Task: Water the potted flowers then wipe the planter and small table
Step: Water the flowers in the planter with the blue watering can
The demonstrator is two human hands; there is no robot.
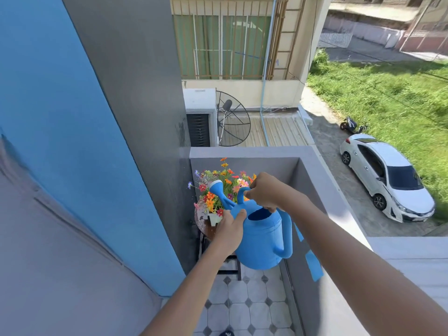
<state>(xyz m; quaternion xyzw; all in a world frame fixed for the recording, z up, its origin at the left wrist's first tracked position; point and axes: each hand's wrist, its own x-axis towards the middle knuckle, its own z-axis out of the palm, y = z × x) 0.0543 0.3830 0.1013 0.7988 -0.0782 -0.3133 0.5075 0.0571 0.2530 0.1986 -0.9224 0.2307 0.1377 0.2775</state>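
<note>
You hold a blue can (260,241) in both hands over the corner of the balcony. No brand, label or writing can be read on it or anywhere nearby. Your right hand (265,191) is closed around the top handle (242,194), and your left hand (230,229) is pressed flat, fingers loosely spread, against the can's left side. The can's long axis runs from the loop handle (286,236) nearest you up and away to the spout (221,194), which points to the upper left and ends in a white-faced rose (215,184) right at the flowers (225,181).

The flowers, orange, red, pink and purple, stand in a white planter (214,218) of which only a corner shows beside your left hand. The planter sits on a round brown table (202,219), tucked into the corner between the grey wall (242,163) and the grey pillar (145,117), mostly hidden behind your hand and the can. Whether water is coming out, you cannot tell.
</note>
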